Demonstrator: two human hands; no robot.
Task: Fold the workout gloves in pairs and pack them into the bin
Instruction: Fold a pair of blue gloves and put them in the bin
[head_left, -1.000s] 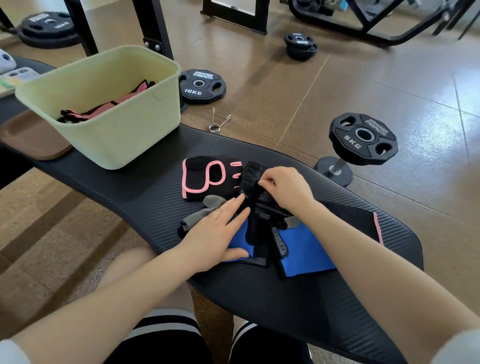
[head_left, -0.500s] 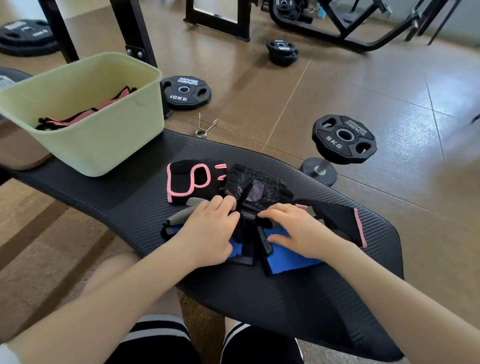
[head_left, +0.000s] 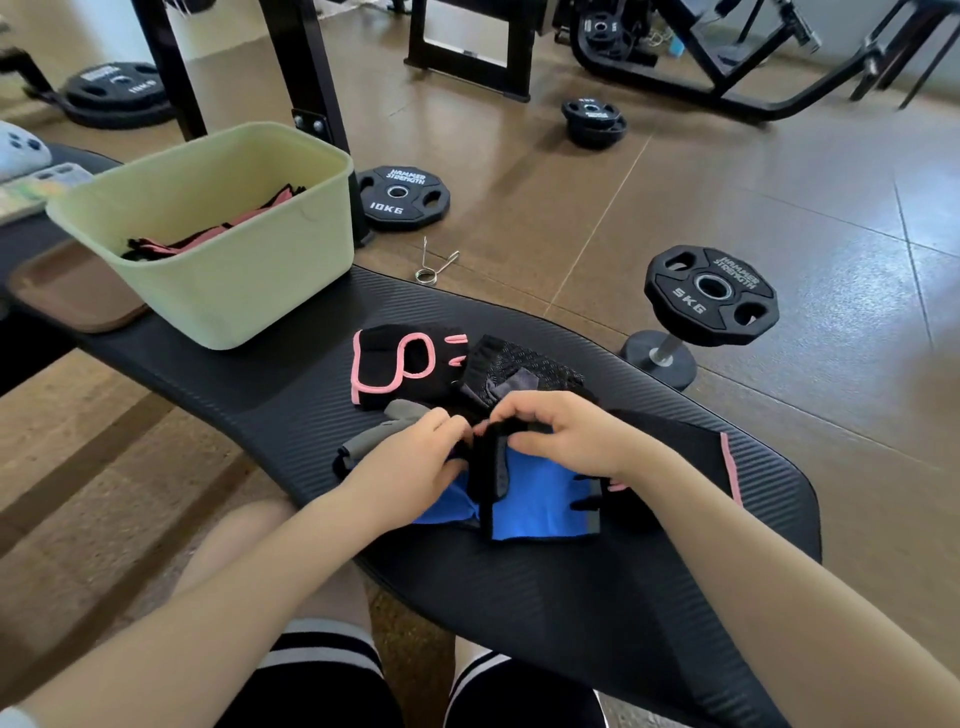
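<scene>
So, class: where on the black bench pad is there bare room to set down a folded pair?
Bare pad lies between the green bin and the pink-trimmed glove, and along the near edge below the blue glove. The middle is crowded: gloves overlap under the left hand and right hand.

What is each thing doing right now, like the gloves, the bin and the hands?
Blue glove: flat on the bench, black strap pinched by both hands.
Left hand: pinching the strap.
Right hand: fingers curled on the strap.
Pink-trimmed glove: lying flat, untouched.
Black mesh glove: lying loose, unfolded.
Bin: upright, open, pink-and-black gloves inside.
Bench: holding the gloves and bin.
</scene>
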